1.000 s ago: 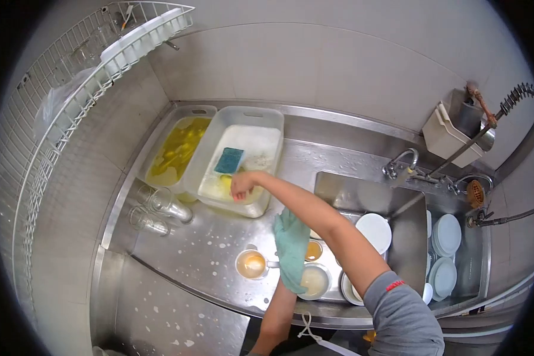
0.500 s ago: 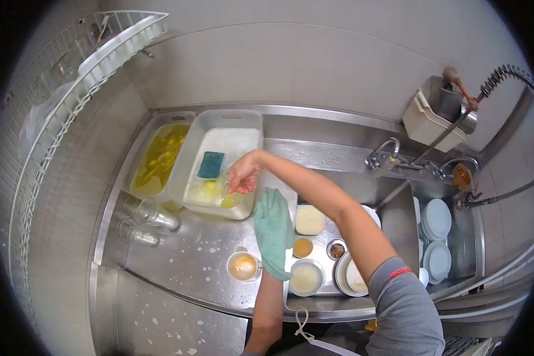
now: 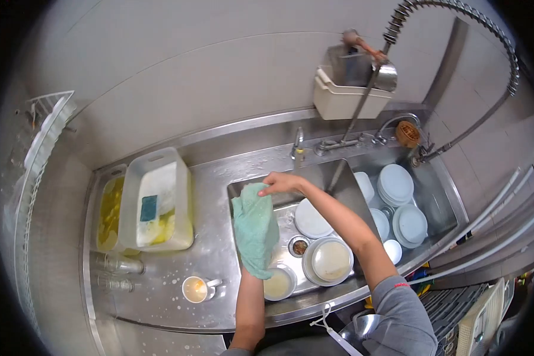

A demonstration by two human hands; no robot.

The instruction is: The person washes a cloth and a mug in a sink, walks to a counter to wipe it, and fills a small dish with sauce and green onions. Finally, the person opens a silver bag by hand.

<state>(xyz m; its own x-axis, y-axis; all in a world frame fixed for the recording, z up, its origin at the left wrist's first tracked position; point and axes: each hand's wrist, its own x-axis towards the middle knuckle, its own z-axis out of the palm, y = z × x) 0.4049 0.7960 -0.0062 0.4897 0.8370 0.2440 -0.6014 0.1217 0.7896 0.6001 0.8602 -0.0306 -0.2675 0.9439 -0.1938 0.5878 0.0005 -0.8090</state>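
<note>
A green cloth (image 3: 255,234) hangs over the left part of the sink. My right hand (image 3: 280,183) pinches its upper edge between thumb and fingers. The cloth covers my left hand, hiding the fingers; only the left forearm (image 3: 250,302) shows below it. Beneath the cloth's lower end is a bowl (image 3: 279,283) with pale liquid. Stacked plates and bowls (image 3: 331,261) stand beside the drain strainer (image 3: 299,245), with a white round dish (image 3: 312,218) behind them. On the steel counter, a white mug (image 3: 196,289) holds some light brown residue.
At the left stand a tub of suds (image 3: 187,207) with a green scouring pad (image 3: 149,209), a tub of yellow liquid (image 3: 108,207) and clear glasses (image 3: 121,264). Stacked plates (image 3: 409,224) fill the right basin. A faucet (image 3: 297,142) and a coiled spray hose (image 3: 513,59) rise behind.
My view has shifted right. My right hand has left the suds tub and now grips the cloth's top edge. The cloth and left arm have moved from the counter's edge over the sink.
</note>
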